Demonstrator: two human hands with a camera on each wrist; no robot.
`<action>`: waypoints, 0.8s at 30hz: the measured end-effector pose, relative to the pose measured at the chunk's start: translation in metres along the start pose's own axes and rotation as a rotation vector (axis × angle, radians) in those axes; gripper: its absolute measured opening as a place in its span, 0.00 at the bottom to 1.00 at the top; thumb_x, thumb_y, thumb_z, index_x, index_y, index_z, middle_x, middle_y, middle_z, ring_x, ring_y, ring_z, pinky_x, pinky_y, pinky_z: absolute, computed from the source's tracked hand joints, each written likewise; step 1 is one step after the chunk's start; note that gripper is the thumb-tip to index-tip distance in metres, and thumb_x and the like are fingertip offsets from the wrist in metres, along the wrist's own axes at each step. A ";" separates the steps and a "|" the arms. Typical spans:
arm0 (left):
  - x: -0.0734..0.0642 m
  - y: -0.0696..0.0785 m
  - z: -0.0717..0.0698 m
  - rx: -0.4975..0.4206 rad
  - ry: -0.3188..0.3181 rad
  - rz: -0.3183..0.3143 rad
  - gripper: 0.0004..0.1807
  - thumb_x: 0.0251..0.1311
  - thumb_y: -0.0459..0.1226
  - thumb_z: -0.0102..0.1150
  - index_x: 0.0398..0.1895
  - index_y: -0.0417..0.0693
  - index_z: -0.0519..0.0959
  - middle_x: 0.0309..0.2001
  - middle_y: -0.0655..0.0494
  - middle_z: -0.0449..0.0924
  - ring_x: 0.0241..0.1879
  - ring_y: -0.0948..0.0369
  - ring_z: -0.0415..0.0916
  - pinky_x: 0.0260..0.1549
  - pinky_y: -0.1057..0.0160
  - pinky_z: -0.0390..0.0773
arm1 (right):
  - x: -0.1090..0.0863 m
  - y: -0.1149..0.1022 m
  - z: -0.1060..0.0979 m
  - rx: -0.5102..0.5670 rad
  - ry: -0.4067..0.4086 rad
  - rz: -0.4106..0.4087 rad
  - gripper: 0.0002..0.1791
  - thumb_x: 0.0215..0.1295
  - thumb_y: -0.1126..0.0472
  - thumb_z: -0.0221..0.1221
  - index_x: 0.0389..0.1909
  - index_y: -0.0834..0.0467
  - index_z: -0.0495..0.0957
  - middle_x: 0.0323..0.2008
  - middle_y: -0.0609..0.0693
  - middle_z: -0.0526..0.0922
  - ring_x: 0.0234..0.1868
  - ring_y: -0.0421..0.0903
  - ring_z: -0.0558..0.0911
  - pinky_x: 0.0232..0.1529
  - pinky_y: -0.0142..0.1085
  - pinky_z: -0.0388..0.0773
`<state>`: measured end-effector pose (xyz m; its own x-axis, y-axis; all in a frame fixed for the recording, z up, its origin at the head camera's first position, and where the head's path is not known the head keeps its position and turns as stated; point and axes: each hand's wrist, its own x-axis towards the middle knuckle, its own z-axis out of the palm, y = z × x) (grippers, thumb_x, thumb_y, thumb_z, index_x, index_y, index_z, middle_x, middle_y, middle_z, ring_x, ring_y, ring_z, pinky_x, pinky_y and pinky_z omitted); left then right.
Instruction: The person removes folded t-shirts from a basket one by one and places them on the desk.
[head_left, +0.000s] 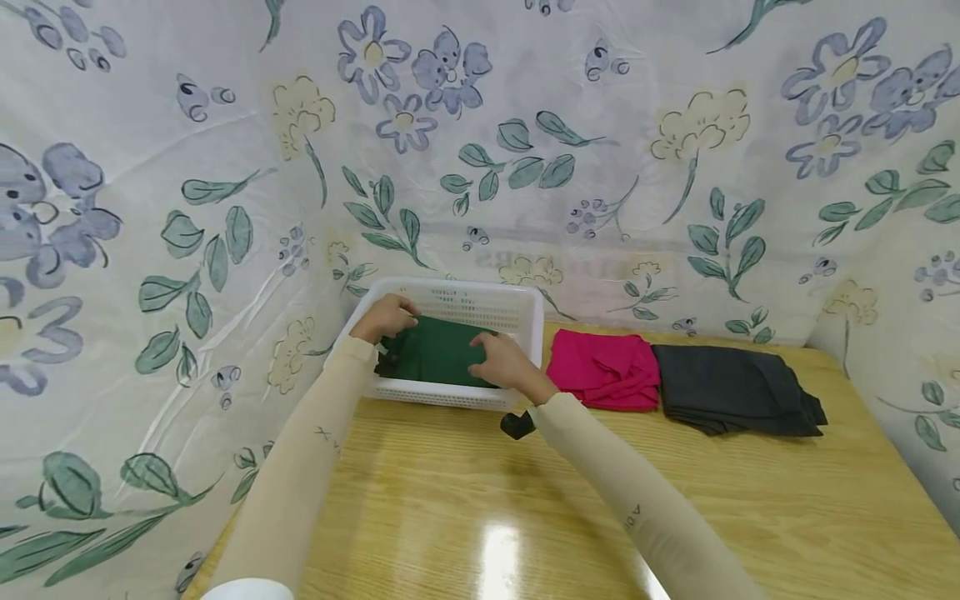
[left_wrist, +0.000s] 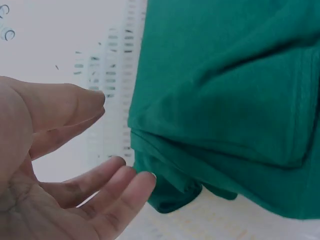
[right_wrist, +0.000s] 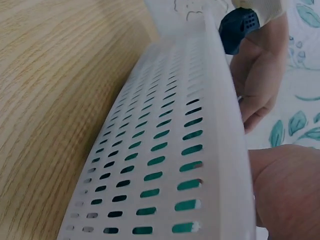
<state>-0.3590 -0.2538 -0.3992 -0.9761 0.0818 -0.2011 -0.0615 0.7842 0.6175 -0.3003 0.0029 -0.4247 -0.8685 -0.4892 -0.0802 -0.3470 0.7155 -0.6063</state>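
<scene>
A folded green cloth (head_left: 446,354) lies inside a white perforated plastic basket (head_left: 442,393). My left hand (head_left: 390,318) is over the basket's left side, by the cloth's left end. In the left wrist view its fingers are apart and loosely extended beside the green cloth (left_wrist: 220,115), whose layered corner hangs loose; nothing is between them. My right hand (head_left: 504,361) reaches over the basket's right side, thumb and forefinger spread above the cloth's right end. The right wrist view shows only part of that hand (right_wrist: 290,190), behind the basket's rim.
Right of the basket, a folded pink cloth (head_left: 603,371) and a folded black cloth (head_left: 735,390) lie side by side on the wooden table (head_left: 420,492). Floral sheeting (head_left: 570,183) hangs behind and at both sides. A black wrist device (head_left: 517,425) hangs under my right wrist.
</scene>
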 end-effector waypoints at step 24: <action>-0.013 -0.006 0.000 -0.065 -0.246 -0.111 0.25 0.75 0.29 0.40 0.72 0.29 0.64 0.74 0.30 0.55 0.70 0.38 0.59 0.54 0.41 0.79 | 0.012 0.006 0.014 0.238 -0.141 0.189 0.34 0.73 0.55 0.61 0.75 0.62 0.63 0.69 0.60 0.72 0.68 0.58 0.73 0.66 0.52 0.72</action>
<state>-0.3455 -0.2597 -0.4000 -0.8831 0.1510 -0.4441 -0.1863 0.7559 0.6276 -0.3077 -0.0050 -0.4401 -0.8461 -0.4352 -0.3079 -0.0774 0.6718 -0.7367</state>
